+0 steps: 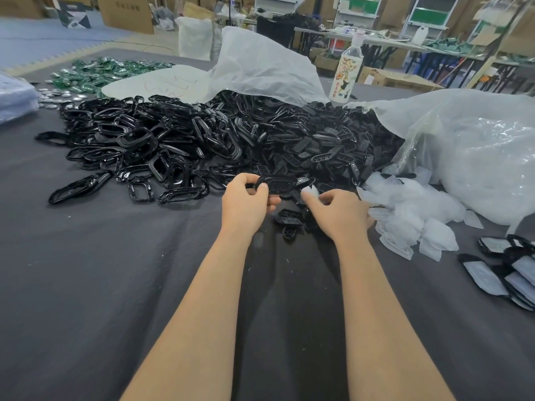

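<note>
Item: black oval shell (279, 185), gripped at its left end by my left hand (246, 204), fingers curled round it, above the middle of the table (86, 270).
Item: small white pad (309, 191), pinched in my right hand (338, 212), just beside the shell's right end.
Behind: heap of black parts (202, 140), reaching toward the far edge.
Toward the right edge: loose white pads (411, 215).
Far edge: bottle (346, 73), upright.

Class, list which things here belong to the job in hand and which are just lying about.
In the job: left hand, black shell, right hand, white pad, pile of pads.
Lying about: bottle, green boards, silver discs.
</note>
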`<action>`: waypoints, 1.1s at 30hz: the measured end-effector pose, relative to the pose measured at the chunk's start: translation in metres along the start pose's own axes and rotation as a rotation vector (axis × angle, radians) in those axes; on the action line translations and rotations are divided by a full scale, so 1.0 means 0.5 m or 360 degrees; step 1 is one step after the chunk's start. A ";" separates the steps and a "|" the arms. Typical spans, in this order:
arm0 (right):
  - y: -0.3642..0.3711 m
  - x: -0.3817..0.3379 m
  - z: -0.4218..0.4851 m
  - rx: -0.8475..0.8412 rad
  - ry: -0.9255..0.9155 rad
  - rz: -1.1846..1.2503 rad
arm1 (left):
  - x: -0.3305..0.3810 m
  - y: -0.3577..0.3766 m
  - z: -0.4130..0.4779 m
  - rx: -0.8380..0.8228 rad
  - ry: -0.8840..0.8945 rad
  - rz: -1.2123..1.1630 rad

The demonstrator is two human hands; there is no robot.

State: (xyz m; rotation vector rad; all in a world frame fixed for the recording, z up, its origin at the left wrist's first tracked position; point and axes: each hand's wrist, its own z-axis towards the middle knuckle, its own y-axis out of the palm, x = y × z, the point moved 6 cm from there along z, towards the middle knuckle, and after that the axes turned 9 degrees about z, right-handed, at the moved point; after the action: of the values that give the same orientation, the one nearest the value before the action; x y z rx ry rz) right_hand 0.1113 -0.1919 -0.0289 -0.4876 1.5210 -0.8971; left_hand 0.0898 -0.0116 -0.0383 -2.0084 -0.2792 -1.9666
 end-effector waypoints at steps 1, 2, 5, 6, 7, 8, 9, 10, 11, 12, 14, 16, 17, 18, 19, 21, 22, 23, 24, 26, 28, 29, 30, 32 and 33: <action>0.001 -0.002 -0.001 0.0029 -0.0008 0.0009 | 0.000 0.000 0.000 0.0002 -0.0002 0.0002; 0.001 -0.002 -0.001 0.0077 -0.0020 0.0020 | 0.000 0.000 0.000 0.0003 -0.0006 0.0001; -0.003 0.000 -0.002 0.0202 -0.0060 0.0040 | -0.001 0.001 0.000 0.0007 -0.0017 0.0002; -0.003 0.001 -0.003 0.0216 -0.0064 0.0057 | -0.001 0.001 0.000 0.0009 -0.0018 -0.0001; -0.003 0.000 -0.004 0.0218 -0.0068 0.0077 | -0.001 0.000 0.000 0.0011 -0.0019 -0.0003; -0.002 -0.001 -0.004 0.0208 -0.0068 0.0092 | -0.002 0.000 0.000 0.0012 -0.0019 0.0000; -0.001 -0.001 -0.005 0.0192 -0.0068 0.0091 | -0.002 0.000 0.001 0.0013 -0.0019 0.0006; 0.001 -0.002 -0.005 0.0174 -0.0066 0.0073 | -0.002 0.000 0.001 0.0011 -0.0018 0.0009; 0.002 -0.002 -0.004 0.0164 -0.0064 0.0050 | -0.002 0.000 0.001 0.0010 -0.0018 0.0010; 0.001 -0.001 -0.003 0.0169 -0.0066 0.0039 | -0.003 0.000 0.002 0.0009 -0.0018 0.0010; -0.001 0.000 -0.001 0.0210 -0.0079 0.0072 | -0.003 0.000 0.002 0.0008 -0.0022 0.0013; -0.006 -0.001 -0.004 0.0255 -0.0093 0.0144 | -0.004 -0.001 0.002 0.0003 -0.0030 0.0006; -0.009 -0.001 -0.004 0.0274 -0.0105 0.0178 | -0.004 -0.001 0.003 0.0001 -0.0032 0.0003; -0.010 -0.002 -0.004 0.0285 -0.0122 0.0201 | -0.004 -0.001 0.003 0.0002 -0.0032 0.0002; -0.010 -0.003 -0.004 0.0281 -0.0138 0.0215 | -0.004 -0.001 0.003 0.0005 -0.0030 0.0003; -0.005 -0.004 -0.002 0.0218 -0.0147 0.0222 | -0.006 -0.001 0.004 0.0011 -0.0028 0.0006; 0.001 -0.004 -0.001 0.0161 -0.0140 0.0215 | -0.007 0.000 0.004 0.0013 -0.0028 0.0007; 0.006 -0.005 0.000 0.0103 -0.0129 0.0202 | -0.007 0.000 0.005 0.0012 -0.0028 0.0009; 0.010 -0.006 0.000 0.0058 -0.0114 0.0191 | -0.008 0.000 0.005 0.0010 -0.0025 0.0012; 0.013 -0.007 0.002 0.0041 -0.0096 0.0167 | -0.007 0.001 0.005 0.0009 -0.0017 0.0010; 0.013 -0.007 0.003 0.0076 -0.0110 0.0106 | -0.007 0.001 0.005 0.0008 -0.0018 -0.0003; 0.012 -0.007 0.002 0.0090 -0.0123 0.0076 | -0.007 0.001 0.006 0.0007 -0.0019 -0.0006; 0.012 -0.008 0.001 0.0089 -0.0136 0.0061 | -0.006 0.001 0.005 0.0006 -0.0019 -0.0004; 0.013 -0.011 0.000 0.0058 -0.0149 0.0054 | -0.006 0.000 0.005 0.0008 -0.0019 0.0002; 0.013 -0.011 0.000 0.0039 -0.0147 0.0051 | -0.006 0.000 0.005 0.0010 -0.0021 0.0003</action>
State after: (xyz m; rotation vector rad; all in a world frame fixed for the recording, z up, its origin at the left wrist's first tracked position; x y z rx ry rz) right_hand 0.1133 -0.1837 -0.0305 -0.4792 1.4284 -0.8558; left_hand 0.0923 -0.0106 -0.0415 -2.0176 -0.2855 -1.9498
